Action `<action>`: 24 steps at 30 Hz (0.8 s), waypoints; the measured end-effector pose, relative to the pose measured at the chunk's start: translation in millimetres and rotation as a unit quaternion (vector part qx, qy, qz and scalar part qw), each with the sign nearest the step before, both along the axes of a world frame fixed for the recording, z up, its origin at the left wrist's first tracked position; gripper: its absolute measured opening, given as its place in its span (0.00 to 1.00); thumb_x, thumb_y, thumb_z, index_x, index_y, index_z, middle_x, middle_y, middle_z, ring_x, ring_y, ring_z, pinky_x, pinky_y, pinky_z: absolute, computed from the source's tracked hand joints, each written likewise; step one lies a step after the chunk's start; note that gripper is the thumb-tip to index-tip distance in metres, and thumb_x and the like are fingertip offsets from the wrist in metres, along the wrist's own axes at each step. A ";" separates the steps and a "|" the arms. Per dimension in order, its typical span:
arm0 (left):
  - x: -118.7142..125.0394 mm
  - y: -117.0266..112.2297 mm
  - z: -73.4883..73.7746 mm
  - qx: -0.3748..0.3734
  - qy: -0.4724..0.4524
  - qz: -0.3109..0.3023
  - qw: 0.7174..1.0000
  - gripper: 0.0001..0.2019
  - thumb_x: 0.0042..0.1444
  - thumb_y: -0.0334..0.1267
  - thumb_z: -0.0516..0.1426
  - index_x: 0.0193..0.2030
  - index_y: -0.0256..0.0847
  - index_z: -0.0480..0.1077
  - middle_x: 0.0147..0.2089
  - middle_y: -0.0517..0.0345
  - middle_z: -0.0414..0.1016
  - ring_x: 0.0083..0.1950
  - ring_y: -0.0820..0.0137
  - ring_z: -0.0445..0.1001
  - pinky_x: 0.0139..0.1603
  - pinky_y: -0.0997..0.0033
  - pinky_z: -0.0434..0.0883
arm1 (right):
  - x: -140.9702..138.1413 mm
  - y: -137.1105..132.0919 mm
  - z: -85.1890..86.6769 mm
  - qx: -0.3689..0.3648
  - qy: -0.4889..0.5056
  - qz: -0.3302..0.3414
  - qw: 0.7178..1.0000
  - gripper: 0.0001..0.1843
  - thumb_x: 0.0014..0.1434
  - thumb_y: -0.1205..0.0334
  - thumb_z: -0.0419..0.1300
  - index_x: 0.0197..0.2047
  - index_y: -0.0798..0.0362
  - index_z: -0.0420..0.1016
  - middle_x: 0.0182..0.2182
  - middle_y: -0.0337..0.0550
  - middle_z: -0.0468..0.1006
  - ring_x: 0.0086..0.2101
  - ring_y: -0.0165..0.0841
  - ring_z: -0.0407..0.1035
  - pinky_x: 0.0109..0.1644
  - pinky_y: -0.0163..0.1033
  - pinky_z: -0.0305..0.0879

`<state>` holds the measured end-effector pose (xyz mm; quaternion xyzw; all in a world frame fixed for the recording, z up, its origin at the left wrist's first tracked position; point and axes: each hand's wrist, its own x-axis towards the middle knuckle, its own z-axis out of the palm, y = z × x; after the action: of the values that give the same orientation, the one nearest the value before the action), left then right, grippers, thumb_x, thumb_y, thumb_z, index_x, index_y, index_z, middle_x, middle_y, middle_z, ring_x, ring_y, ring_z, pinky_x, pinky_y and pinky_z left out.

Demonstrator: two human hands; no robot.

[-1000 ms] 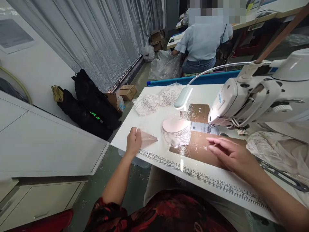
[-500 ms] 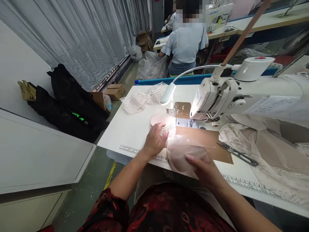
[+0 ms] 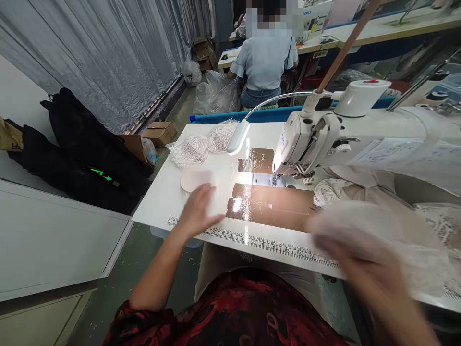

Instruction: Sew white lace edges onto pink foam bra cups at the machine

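Note:
My left hand [image 3: 196, 211] rests at the left of the sewing table, thumb and fingers spread, fingertips at the edge of a pale pink bra cup pad [image 3: 194, 178] lying flat. Beyond it sit white lace bra cups [image 3: 192, 151]. Smeared by motion, my right hand [image 3: 367, 254] is over the table's right side, with a blurred pale bra cup [image 3: 338, 221] in its fingers. Beige and lace fabric [image 3: 418, 240] lies beneath and beside that hand. Between my hands, the sewing machine [image 3: 295, 144] stands with its needle area lit.
Brown sheets [image 3: 270, 204] cover the table around the needle plate. A lamp [image 3: 238, 137] on a bendable neck hangs over them. A printed ruler [image 3: 252, 235] runs along the front edge. Another person [image 3: 261, 62] sits ahead, back turned. Cardboard boxes [image 3: 158, 133] and black bags [image 3: 97, 144] are at left.
My right hand has swung right with the bra cup, away from the needle area. My left hand has moved left, and the flat pad now lies farther left. The view has shifted slightly.

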<state>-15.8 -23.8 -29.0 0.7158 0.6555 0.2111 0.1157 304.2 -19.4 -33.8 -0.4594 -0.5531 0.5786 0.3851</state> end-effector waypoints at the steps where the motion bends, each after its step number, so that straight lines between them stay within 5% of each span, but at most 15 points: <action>1: 11.9 -2.9 5.9 -0.021 -0.065 -0.077 0.995 0.41 0.48 0.50 0.63 0.67 0.42 0.54 0.67 0.44 0.57 0.66 0.53 0.58 0.65 0.51 0.58 | -13.1 2.8 -1.8 0.008 -0.016 0.056 0.998 0.06 0.52 0.57 0.67 0.34 0.47 0.78 0.31 0.39 0.77 0.31 0.35 0.70 0.36 0.40 0.69; 3: 34.5 -7.2 13.4 -0.108 -0.195 -0.239 0.945 0.42 0.47 0.48 0.65 0.67 0.45 0.54 0.63 0.48 0.65 0.60 0.58 0.67 0.60 0.61 0.65 | -34.4 4.5 -0.5 0.083 -0.056 0.209 0.973 0.05 0.57 0.59 0.61 0.32 0.48 0.76 0.28 0.39 0.77 0.30 0.36 0.70 0.34 0.40 0.67; 5: 46.6 -9.2 13.5 -0.158 -0.265 -0.283 0.908 0.31 0.52 0.42 0.61 0.63 0.45 0.61 0.55 0.52 0.73 0.53 0.63 0.73 0.53 0.66 0.69 | -43.2 4.1 5.2 0.180 -0.079 0.203 0.959 0.02 0.56 0.62 0.59 0.33 0.48 0.74 0.30 0.40 0.77 0.31 0.37 0.71 0.35 0.41 0.66; 8: 42.7 -10.9 4.4 -0.111 -0.264 -0.115 0.951 0.14 0.57 0.38 0.56 0.49 0.41 0.74 0.43 0.53 0.77 0.44 0.65 0.75 0.46 0.68 0.69 | -34.2 6.4 14.5 0.291 -0.121 0.026 0.949 0.06 0.51 0.66 0.62 0.31 0.45 0.69 0.30 0.40 0.75 0.34 0.38 0.70 0.36 0.41 0.65; 10: 37.6 -13.4 -0.5 -0.088 -0.275 -0.017 0.957 0.12 0.59 0.41 0.54 0.41 0.39 0.76 0.37 0.54 0.77 0.39 0.66 0.73 0.41 0.69 0.68 | -26.0 10.6 16.7 0.310 -0.148 -0.081 0.936 0.07 0.50 0.65 0.63 0.31 0.44 0.69 0.31 0.41 0.74 0.35 0.39 0.70 0.39 0.43 0.64; 12: 40.2 -17.7 -0.7 -0.135 -0.368 -0.051 0.918 0.16 0.61 0.46 0.52 0.42 0.39 0.76 0.35 0.53 0.75 0.37 0.66 0.72 0.40 0.69 0.68 | -25.5 15.0 14.4 0.267 -0.165 -0.091 0.945 0.04 0.52 0.61 0.63 0.32 0.45 0.70 0.32 0.42 0.75 0.35 0.38 0.69 0.39 0.42 0.64; 15: 56.2 -24.1 5.5 -0.232 -0.519 -0.227 0.790 0.27 0.57 0.53 0.55 0.60 0.43 0.66 0.44 0.50 0.74 0.43 0.64 0.73 0.47 0.64 0.69 | -38.6 18.2 4.8 0.081 -0.086 0.110 0.987 0.08 0.54 0.54 0.62 0.30 0.49 0.72 0.30 0.41 0.75 0.31 0.35 0.67 0.34 0.38 0.64; 17: 65.5 -25.8 8.5 -0.258 -0.553 -0.284 0.740 0.37 0.52 0.54 0.60 0.67 0.49 0.54 0.53 0.48 0.69 0.44 0.64 0.73 0.47 0.63 0.70 | -48.8 16.6 -2.2 -0.067 0.027 0.232 0.970 0.11 0.54 0.52 0.62 0.30 0.51 0.72 0.27 0.39 0.75 0.27 0.32 0.66 0.31 0.36 0.63; 19: 68.4 -24.8 7.9 -0.234 -0.548 -0.252 0.762 0.41 0.48 0.52 0.63 0.68 0.51 0.54 0.57 0.48 0.65 0.41 0.68 0.71 0.40 0.69 0.71 | -54.7 12.9 -7.2 -0.168 0.109 0.268 0.942 0.12 0.53 0.52 0.63 0.33 0.52 0.74 0.27 0.38 0.75 0.26 0.30 0.65 0.30 0.36 0.63; 22: 64.0 -21.5 2.2 -0.171 -0.495 -0.134 0.841 0.41 0.44 0.47 0.67 0.65 0.48 0.58 0.59 0.48 0.63 0.44 0.67 0.69 0.41 0.71 0.70 | -54.6 8.3 -9.7 -0.193 0.129 0.233 0.944 0.13 0.50 0.54 0.66 0.39 0.50 0.77 0.28 0.38 0.78 0.29 0.33 0.69 0.33 0.38 0.67; 24: 60.6 -20.8 -1.6 -0.207 -0.499 -0.116 0.834 0.40 0.44 0.44 0.67 0.64 0.45 0.60 0.59 0.48 0.65 0.50 0.63 0.69 0.50 0.67 0.68 | -51.8 7.6 -9.3 -0.170 0.109 0.190 0.961 0.13 0.49 0.54 0.66 0.39 0.49 0.78 0.28 0.39 0.78 0.30 0.36 0.71 0.34 0.40 0.68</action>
<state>44.8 -44.6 -30.6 0.5435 0.4494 0.3843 0.5958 252.4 -11.8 -43.1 -0.3389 -0.4781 0.7732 0.2425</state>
